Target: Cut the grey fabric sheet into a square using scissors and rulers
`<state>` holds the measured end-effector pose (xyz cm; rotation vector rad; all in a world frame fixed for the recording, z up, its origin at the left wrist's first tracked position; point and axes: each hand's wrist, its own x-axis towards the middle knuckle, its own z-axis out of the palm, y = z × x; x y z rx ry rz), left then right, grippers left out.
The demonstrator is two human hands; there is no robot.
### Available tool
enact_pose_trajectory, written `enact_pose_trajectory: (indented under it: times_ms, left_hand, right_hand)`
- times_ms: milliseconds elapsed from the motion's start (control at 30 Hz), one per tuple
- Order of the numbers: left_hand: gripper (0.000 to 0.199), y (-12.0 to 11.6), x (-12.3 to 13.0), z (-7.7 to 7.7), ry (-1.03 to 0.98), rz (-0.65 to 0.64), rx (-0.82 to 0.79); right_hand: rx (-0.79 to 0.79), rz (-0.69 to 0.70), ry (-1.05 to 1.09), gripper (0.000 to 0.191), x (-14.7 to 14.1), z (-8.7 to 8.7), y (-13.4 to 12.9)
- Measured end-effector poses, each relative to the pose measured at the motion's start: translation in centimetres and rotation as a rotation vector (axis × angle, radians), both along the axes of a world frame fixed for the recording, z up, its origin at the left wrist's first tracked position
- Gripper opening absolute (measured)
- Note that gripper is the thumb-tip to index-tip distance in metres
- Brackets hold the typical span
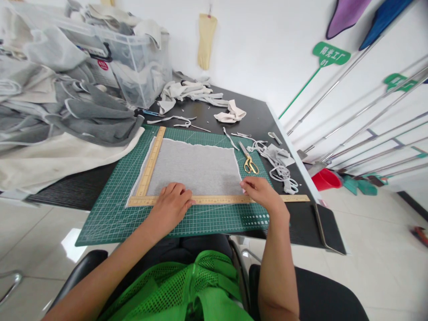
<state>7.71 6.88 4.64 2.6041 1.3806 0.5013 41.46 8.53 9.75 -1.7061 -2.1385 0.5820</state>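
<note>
A grey cloth piece [197, 167] lies flat on a green cutting mat [110, 223]. An L-shaped wooden ruler [214, 199] rests on it, one arm along the cloth's left side, the long arm across its near edge. My left hand [172, 205] presses on the long arm and the cloth, fingers bent and lying flat. At the cloth's near right corner, my right hand [259, 191] is closed in a pinch over the ruler, with a small pale bit at its fingertips. Gold-handled scissors [249, 161] lie on the mat, right of the cloth.
Grey and white fabric [96, 111] is heaped at the left, beside a clear plastic bin [140, 67]. Cloth scraps [190, 92] lie behind the mat, more strips [279, 160] at its right. A red bucket [327, 179] stands beyond the table.
</note>
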Motion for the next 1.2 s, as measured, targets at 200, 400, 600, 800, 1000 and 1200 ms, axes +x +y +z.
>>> enact_pose_trajectory:
  times_ms: [200,400,600,800,1000,1200]
  left_hand:
    - [0.017,0.0,0.0,0.0,0.015,-0.005,0.011]
    - [0.017,0.0,0.0,0.1,0.022,0.001,0.01]
    - [0.017,-0.1,-0.1,0.0,0.003,0.008,0.017]
    - [0.015,0.0,-0.2,-0.1,-0.022,0.003,0.022]
    - [0.016,0.0,-0.1,0.1,-0.01,0.003,-0.005]
    - [0.015,0.0,-0.1,0.1,-0.016,0.004,-0.005]
  right_hand:
    - [0.028,0.014,-0.031,0.031,-0.1,-0.2,0.0]
    - [0.048,0.006,-0.033,0.023,0.2,-0.5,0.1]
    - [0.122,-0.008,-0.014,0.033,-0.3,-1.0,-0.7]
    - [0.223,-0.06,0.009,0.037,-0.5,-1.9,-1.9]
    - [0.23,-0.041,0.009,0.036,-0.3,-2.7,-2.1]
    - [0.223,-0.019,0.019,0.036,-0.5,-3.2,-1.7]
